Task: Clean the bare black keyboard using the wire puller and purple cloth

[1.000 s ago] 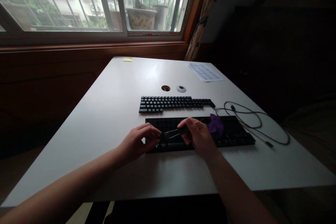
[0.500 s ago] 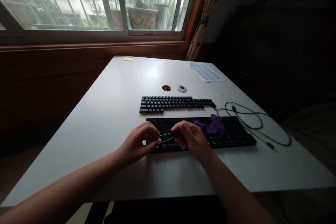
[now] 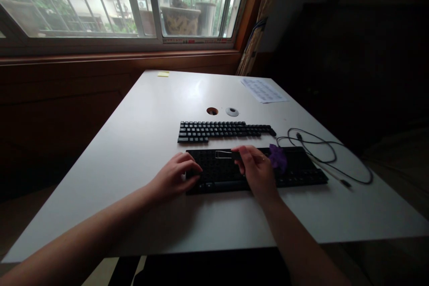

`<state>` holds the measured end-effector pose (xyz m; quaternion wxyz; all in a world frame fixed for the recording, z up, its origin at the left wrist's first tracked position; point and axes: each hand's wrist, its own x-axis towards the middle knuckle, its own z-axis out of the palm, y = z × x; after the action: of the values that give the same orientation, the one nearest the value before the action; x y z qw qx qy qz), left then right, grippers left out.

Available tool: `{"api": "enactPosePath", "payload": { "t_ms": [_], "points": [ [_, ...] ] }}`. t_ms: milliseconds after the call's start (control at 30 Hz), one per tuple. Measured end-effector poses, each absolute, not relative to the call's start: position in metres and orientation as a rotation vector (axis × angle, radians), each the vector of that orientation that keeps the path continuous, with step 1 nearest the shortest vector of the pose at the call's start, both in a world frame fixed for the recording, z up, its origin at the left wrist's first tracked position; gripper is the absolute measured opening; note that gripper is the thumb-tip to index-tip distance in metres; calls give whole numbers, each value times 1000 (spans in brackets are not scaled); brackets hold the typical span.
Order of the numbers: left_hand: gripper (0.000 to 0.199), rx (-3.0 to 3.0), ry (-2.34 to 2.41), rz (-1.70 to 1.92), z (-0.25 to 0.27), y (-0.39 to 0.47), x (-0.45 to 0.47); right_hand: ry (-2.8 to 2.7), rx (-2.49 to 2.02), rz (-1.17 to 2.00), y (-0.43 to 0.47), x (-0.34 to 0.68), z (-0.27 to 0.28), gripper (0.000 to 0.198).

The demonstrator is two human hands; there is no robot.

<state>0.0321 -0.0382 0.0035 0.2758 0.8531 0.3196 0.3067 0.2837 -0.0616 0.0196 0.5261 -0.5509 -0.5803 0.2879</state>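
Note:
A black keyboard (image 3: 231, 185) lies lengthwise before me, many of its keycaps off and some left along the near row and right part. My right hand (image 3: 258, 172) is closed around the dark handle of a wire keycap puller (image 3: 223, 155), whose wire loops point left above the keyboard. At the keyboard's left end rests my left hand (image 3: 177, 172), its thumb and index finger curled close together; what lies between them, if anything, is hidden. Beyond the keyboard, removed keycaps (image 3: 217, 129) stand in rows. A crumpled purple cloth (image 3: 278, 158) lies on the keyboard beside my right hand.
On the white table (image 3: 117, 143), a black cable (image 3: 331, 152) coils at the right. Printed papers (image 3: 264, 90) and a yellow sticky note (image 3: 163, 73) lie at the far end. A round hole (image 3: 212, 111) and a grey ring cover (image 3: 232, 111) are mid-table.
My right hand has moved the keycap puller up and away from my left hand. My left hand, earlier at the wire ends with a small pale thing, has come down onto the keyboard's left end.

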Motion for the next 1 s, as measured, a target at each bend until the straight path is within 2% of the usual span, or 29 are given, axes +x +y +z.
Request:
{"api": "enactPosePath", "payload": {
  "t_ms": [200, 400, 667, 833, 1000],
  "points": [
    [12, 2373, 857, 733, -2, -37, 34, -1861, -1207, 324, -57, 289, 16, 18],
    [10, 2355, 832, 756, -6, -33, 32, -2263, -1093, 229, -55, 291, 5, 26],
    [6, 2320, 775, 790, -7, -31, 32, -2388, -1076, 181, -56, 292, 2, 39],
    [19, 2118, 820, 826, -2, -33, 31, -2339, -1078, 214, -57, 292, 4, 38],
    [39, 1794, 703, 895, -5, -37, 32, -2234, -1010, 232, -60, 287, 8, 26]
  ]
}}
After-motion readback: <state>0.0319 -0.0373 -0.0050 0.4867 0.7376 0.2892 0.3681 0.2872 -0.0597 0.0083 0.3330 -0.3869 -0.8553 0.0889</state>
